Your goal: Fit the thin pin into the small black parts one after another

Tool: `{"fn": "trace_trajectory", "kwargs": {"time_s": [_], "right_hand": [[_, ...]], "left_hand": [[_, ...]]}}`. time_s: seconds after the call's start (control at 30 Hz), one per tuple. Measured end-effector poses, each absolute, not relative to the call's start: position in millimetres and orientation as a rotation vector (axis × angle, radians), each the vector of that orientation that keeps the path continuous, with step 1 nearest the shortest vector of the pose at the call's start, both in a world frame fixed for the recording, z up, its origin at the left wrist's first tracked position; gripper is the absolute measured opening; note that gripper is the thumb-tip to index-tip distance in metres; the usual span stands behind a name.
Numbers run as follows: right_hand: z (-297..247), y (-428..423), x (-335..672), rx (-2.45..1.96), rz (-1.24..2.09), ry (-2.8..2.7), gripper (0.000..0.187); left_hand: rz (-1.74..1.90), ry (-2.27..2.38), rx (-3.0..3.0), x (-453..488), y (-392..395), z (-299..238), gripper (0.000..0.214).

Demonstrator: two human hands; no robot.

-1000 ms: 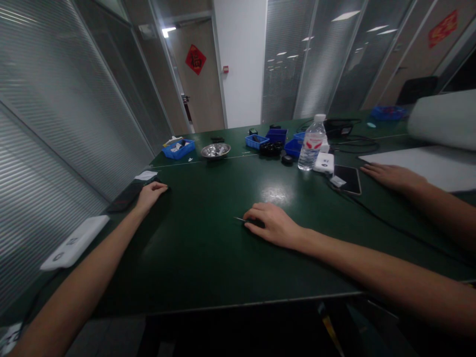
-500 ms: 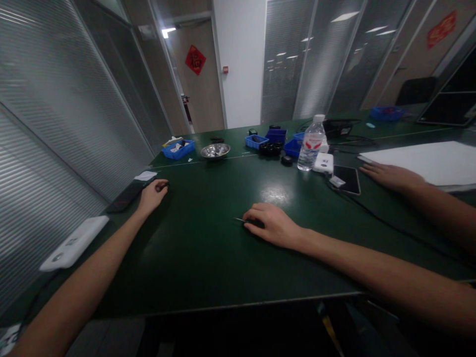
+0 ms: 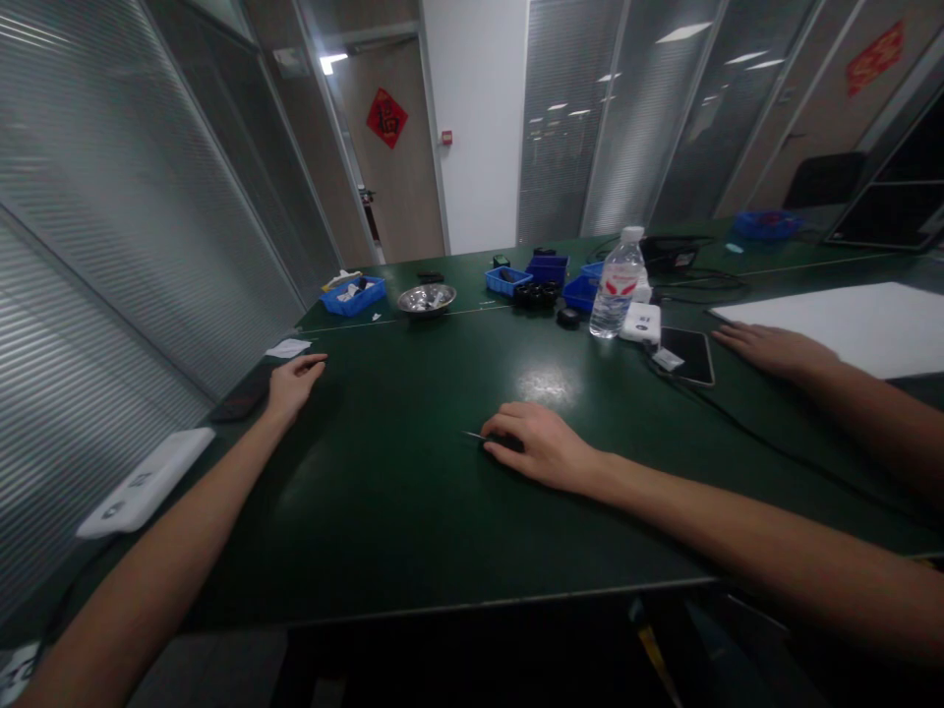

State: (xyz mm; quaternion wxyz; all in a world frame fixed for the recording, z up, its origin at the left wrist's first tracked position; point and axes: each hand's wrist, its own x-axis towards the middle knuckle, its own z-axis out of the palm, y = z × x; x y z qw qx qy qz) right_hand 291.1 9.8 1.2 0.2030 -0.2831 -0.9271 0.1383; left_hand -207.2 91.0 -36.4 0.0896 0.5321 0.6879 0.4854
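Observation:
My right hand point(image 3: 542, 447) rests on the dark green table point(image 3: 413, 511), curled over a small dark tool point(image 3: 502, 444) whose thin metal tip sticks out to the left. My left hand point(image 3: 290, 384) lies near the table's left edge with its fingers stretched forward. A tiny dark thing shows at its fingertips, and I cannot make out whether it is held. A dark phone point(image 3: 237, 401) lies just left of that hand, and a white paper slip point(image 3: 288, 347) just beyond it.
Another person's hand point(image 3: 771, 348) lies flat at the right, beside a phone point(image 3: 687, 354) and a large white sheet point(image 3: 848, 324). Farther back stand a water bottle point(image 3: 616, 285), blue bins point(image 3: 355, 295), a metal bowl point(image 3: 427, 298) and a white box point(image 3: 641, 323). A white device point(image 3: 144, 482) sits at the near left.
My left hand has uncurled, its fingers now reaching forward. The white roll at the far right is gone from view, leaving the flat sheet. My right hand has not moved.

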Motion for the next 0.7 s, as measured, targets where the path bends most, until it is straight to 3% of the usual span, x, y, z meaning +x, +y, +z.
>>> {"fn": "trace_trajectory", "kwargs": {"time_s": [0.27,0.7], "right_hand": [[-2.9,12.2,291.8,-0.762,0.375,-2.579,0.018],[-1.1,11.0,291.1,-0.787,0.386,-2.584,0.019]], "left_hand": [[1.798,1.934,1.159,-214.2,99.1,-38.5,0.031],[1.869,1.816,0.97,-217.7,100.3,-42.1,0.023]]}}
